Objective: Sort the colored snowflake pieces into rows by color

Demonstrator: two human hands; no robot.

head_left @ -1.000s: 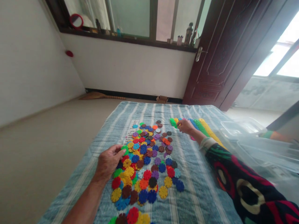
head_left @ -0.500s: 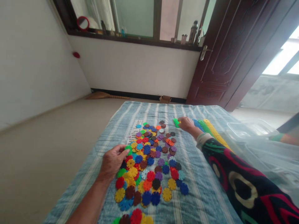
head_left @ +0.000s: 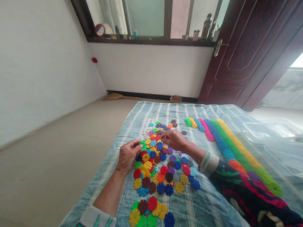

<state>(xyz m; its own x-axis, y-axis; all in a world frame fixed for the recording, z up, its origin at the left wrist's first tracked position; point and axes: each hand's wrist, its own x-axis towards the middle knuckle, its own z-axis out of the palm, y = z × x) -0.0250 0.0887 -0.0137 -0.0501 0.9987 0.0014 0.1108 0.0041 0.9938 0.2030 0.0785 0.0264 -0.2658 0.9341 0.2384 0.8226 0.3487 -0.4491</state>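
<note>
Many notched plastic discs in mixed colours lie in a loose pile on the striped cloth. At the pile's left edge my left hand pinches a green notched disc between thumb and fingers. My right hand is over the upper part of the pile, its fingers closed and pointing left; whatever lies between the fingertips is hidden. Right of the pile, discs are stacked on their sides into coloured rows: a short green row, a pink row and longer ones.
A clear plastic container stands at the right of the cloth, beyond the long yellow row. A smaller cluster of discs lies near me. Past the far edge are a broom on the floor and a dark red door.
My right hand has let go of the short green row and moved left and nearer to the pile. My left hand still pinches the green disc. The view has shifted slightly.
</note>
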